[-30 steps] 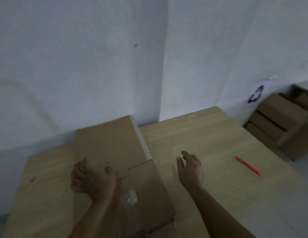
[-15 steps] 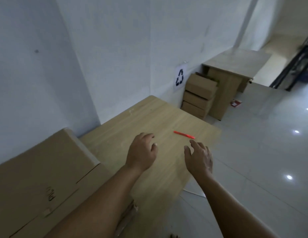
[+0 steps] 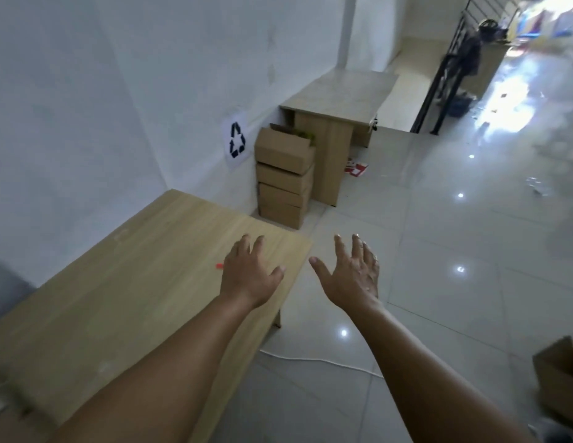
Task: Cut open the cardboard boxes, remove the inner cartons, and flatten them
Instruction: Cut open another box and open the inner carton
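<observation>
Hands out and empty, boxes stacked at the far wall

Forearms reach forward from the bottom edge. Left hand [image 3: 250, 276] hangs over the far end of the wooden table [image 3: 112, 302], fingers straight and spread, holding nothing. A red tip [image 3: 219, 266] of something shows just left of it; the rest is hidden under the hand, so its direction cannot be told. Right hand [image 3: 352, 276] is past the table's edge, over the tiled floor [image 3: 454, 238], palm down, fingers splayed, thumb toward the left hand; empty too. The hands are near each other, not touching.

White cable [image 3: 317, 359] lies on the tiles below the table end. Part of a cardboard box [image 3: 560, 378] shows at the right border.

Farther off, a stack of cardboard boxes [image 3: 285, 174] stands four high against the white wall, between a recycling sign [image 3: 236, 140] and a second table [image 3: 342, 97]. Long sides horizontal, along the wall; the top box's flaps stand open.
</observation>
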Motion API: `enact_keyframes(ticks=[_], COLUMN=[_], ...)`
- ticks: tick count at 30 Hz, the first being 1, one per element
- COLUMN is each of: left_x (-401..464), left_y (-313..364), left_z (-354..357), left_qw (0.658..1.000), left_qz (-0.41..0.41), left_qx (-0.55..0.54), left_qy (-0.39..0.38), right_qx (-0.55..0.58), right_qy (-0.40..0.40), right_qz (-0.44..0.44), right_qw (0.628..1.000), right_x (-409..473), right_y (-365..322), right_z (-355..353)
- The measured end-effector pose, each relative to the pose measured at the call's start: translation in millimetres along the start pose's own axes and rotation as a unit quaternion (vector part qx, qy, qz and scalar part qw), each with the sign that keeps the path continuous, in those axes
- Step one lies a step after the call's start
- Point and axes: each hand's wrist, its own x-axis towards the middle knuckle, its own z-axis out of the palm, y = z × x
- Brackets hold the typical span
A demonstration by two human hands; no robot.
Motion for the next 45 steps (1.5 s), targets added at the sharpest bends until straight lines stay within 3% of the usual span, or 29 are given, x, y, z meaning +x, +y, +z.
enact_keyframes(ticks=[13, 25, 37, 45], left_x=[160, 342, 526, 650], left_y=[123, 169, 188, 231], left_z=[76, 130, 168, 203], left_qw=[0.998, 0.996, 0.997, 0.994], left_qz=[0.007, 0.028, -0.007, -0.06], left_qx=[-0.061, -0.082, -0.083, -0.083], left_qy=[-0.003, 0.01, 0.008, 0.033], right_qx=[0.016, 0.011, 0.02, 0.021], right_qy=[0.01, -0.007, -0.04, -0.063], right_qz=[0.003, 0.005, 0.017, -0.033], right_qw=[1.0, 1.0, 0.999, 0.997], right_x=[160, 349, 542, 697], right_y=[136, 178, 219, 261], right_z=[-19, -10, 5, 15])
